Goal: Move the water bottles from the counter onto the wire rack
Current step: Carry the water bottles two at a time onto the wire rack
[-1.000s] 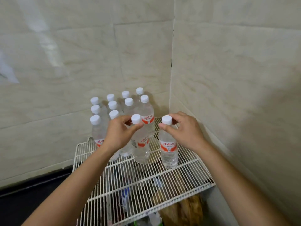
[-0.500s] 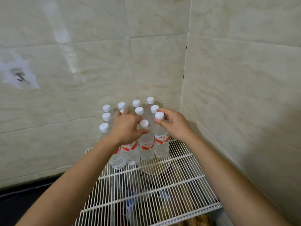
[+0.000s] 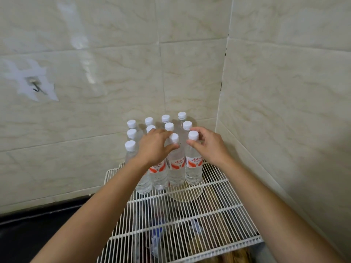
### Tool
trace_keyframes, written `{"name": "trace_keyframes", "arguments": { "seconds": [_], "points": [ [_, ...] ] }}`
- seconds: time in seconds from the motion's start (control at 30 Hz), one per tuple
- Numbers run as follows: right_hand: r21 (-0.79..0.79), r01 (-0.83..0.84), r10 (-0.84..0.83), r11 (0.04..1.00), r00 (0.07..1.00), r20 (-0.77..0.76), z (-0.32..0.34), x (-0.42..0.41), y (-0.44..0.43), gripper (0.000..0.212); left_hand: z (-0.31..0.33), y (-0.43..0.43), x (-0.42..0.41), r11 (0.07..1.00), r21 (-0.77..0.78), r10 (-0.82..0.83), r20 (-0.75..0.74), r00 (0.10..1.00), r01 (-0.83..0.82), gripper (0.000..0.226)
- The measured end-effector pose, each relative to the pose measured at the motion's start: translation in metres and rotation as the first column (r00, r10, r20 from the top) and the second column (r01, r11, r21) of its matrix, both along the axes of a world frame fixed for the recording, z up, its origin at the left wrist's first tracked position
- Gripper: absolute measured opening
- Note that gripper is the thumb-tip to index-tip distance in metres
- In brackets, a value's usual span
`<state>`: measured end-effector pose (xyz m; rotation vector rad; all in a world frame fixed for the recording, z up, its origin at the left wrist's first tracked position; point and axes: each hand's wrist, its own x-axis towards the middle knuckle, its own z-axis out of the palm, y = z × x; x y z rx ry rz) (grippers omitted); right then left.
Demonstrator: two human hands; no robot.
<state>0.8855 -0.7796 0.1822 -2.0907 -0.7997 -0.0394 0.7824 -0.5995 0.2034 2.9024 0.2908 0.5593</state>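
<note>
Several clear water bottles with white caps and red-and-white labels stand clustered at the back of the white wire rack, in the wall corner. My left hand grips the neck of a front-row bottle, thumb just under its cap. My right hand pinches the neck of the bottle beside it on the right. Both bottles stand upright on the rack, touching the rest of the cluster.
Tiled walls close in behind and to the right of the rack. A small hook sticks out of the left wall. A dark counter lies at lower left. Assorted items and a pale round object show beneath the wires.
Both hands carried their bottles from the middle of the rack back toward the corner. The two bottles now stand against the cluster as its front row.
</note>
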Motion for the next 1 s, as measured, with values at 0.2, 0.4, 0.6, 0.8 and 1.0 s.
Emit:
{"name": "trace_keyframes", "arguments": {
  "seconds": [0.2, 0.4, 0.6, 0.8, 1.0],
  "points": [
    [-0.035, 0.053, -0.051, 0.998, 0.996, 0.072, 0.005, -0.015, 0.001, 0.046, 0.009, -0.004, -0.005, 0.998, -0.065, 0.001, -0.109, 0.994, -0.008, 0.041],
    [0.004, 0.056, -0.056, 0.998, 0.986, 0.155, 0.020, -0.042, -0.018, 0.060, 0.024, -0.023, -0.052, 0.998, -0.043, 0.054, 0.060, 0.997, -0.052, 0.066],
    [0.222, 0.000, -0.076, 0.975, 0.940, 0.333, 0.023, -0.096, -0.007, 0.064, 0.005, -0.040, -0.171, 0.942, 0.087, 0.278, 0.338, 0.899, -0.324, 0.057],
    [0.133, -0.279, 0.208, 0.951, 0.897, 0.389, -0.009, -0.194, 0.054, 0.067, -0.022, -0.034, -0.306, 0.790, 0.173, 0.549, 0.226, 0.804, -0.588, 0.060],
    [0.064, -0.540, 0.471, 0.839, 0.780, 0.411, -0.001, -0.316, 0.120, 0.067, -0.003, -0.013, -0.436, 0.591, 0.152, 0.734, 0.307, 0.606, -0.792, 0.061]
  ]
}}
